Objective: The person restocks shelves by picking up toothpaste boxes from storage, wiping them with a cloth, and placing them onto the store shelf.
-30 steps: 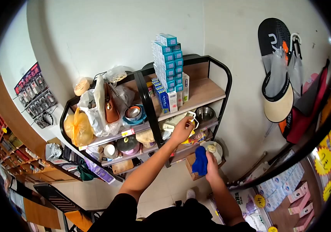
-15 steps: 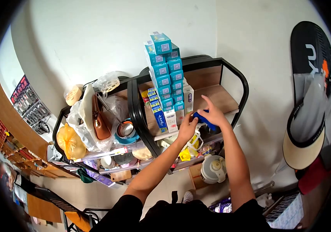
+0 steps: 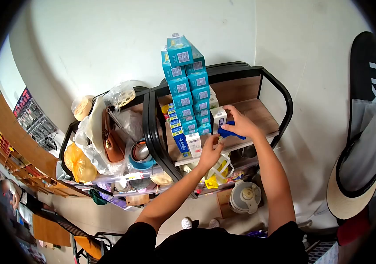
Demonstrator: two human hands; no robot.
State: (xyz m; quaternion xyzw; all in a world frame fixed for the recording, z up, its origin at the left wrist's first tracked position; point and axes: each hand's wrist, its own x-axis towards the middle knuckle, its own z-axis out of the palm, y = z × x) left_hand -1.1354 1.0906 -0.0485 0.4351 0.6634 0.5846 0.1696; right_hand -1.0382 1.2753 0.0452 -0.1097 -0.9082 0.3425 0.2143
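My right hand (image 3: 240,125) is closed around a bunched blue cloth (image 3: 232,131), and its fingertips are on a small white box (image 3: 219,117) with dark print. Just below, my left hand (image 3: 211,152) has curled fingers close to the cloth's lower edge; what they pinch, if anything, is too small to make out. Beside the white box rises a tall double stack of teal boxes (image 3: 181,103). At its foot stand another white box (image 3: 194,145) and a row of blue-and-yellow boxes (image 3: 180,143).
A black-framed shelf (image 3: 267,110) with wooden boards holds the stack. To the left are a brown handbag (image 3: 114,143), a yellow plastic bag (image 3: 79,163) and bowls (image 3: 143,154). Below sits a pressure cooker (image 3: 245,197). A sun visor (image 3: 350,204) hangs at right.
My right hand, with the blue cloth, has moved up to the white box. That box sits slightly nearer to me. My left hand stays low beside it. The camera view has shifted.
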